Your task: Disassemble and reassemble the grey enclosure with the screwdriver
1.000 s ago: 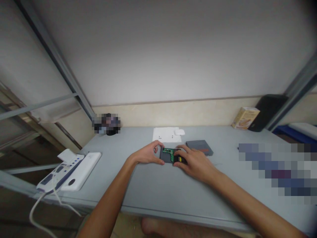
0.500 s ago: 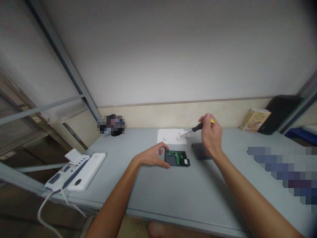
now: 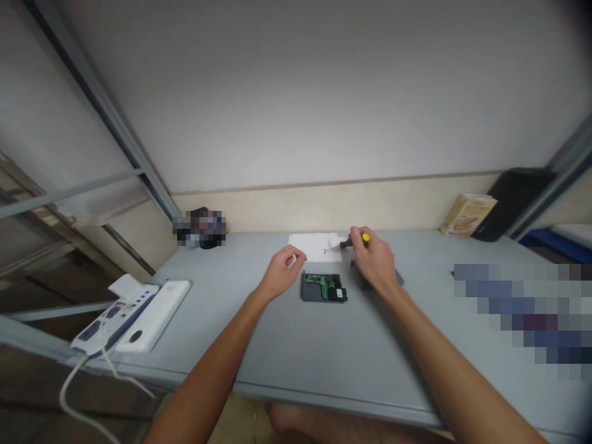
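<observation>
My right hand (image 3: pixel 375 259) grips a screwdriver (image 3: pixel 348 242) with a dark handle and a yellow end. Its thin shaft points left and down, the tip close to small dark screws (image 3: pixel 324 250) on a sheet of white paper (image 3: pixel 305 245). A small white object (image 3: pixel 333 241) lies by the shaft. My left hand (image 3: pixel 282 271) is closed in a pinch at the paper's front left edge; anything between the fingertips is too small to make out. In front of the paper rests an opened dark device (image 3: pixel 314 292) with a green circuit board (image 3: pixel 325 285).
A dark flat panel (image 3: pixel 367 283) lies partly under my right hand. At the left are a power strip (image 3: pixel 113 314) and a white flat case (image 3: pixel 160 314). A yellow box (image 3: pixel 468 216) and a black object (image 3: pixel 511 203) stand at the back right.
My left hand has let go of the opened device and moved up to the paper. My right hand has lowered the screwdriver, bringing its tip down to the screws. The view has shifted slightly.
</observation>
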### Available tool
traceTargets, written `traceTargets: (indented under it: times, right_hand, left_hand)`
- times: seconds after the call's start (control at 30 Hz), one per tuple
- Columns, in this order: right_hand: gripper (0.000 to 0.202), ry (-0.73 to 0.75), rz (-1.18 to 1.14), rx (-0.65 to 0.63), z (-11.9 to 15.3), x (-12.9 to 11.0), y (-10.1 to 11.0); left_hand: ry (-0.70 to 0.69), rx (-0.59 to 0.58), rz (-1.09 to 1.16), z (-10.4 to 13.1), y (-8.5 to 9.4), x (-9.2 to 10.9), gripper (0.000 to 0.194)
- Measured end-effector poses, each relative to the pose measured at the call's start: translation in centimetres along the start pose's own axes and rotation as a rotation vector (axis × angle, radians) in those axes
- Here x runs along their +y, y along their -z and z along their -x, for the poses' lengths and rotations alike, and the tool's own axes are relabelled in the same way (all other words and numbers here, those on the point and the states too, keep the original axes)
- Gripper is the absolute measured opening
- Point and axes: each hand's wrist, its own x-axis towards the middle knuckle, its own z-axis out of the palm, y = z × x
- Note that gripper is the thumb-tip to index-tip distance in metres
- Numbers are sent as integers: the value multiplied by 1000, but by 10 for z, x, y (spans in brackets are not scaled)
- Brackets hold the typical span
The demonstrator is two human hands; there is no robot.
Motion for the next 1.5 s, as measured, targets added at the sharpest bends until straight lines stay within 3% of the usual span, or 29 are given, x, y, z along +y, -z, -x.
traceTargets:
  times: [0.1, 0.33, 0.53, 0.7, 1.27, 1.5]
  right_hand:
    - [54, -1, -22, -2, 0, 3, -2]
    - [58, 22, -85, 19, -2, 7, -4]
    - [59, -2, -298, -1, -3, 7, -5]
    - [59, -8, -439, -41, 0, -1, -4]
    - [59, -28, -532, -31, -2, -2, -2]
    - [59, -29, -533, -31, -2, -2, -3]
  left_hand:
    - [-16, 52, -22, -13, -9, -2, 19]
    - [16, 19, -96, -39, -25, -15, 15]
    - [-61, -14, -128, -25, -28, -19, 13]
    - [-22, -18, -181, -22, -26, -20, 16]
    - [-40, -119, -47, -25, -20, -26, 16]
    - [-47, -81, -25, -27, -20, -26, 12]
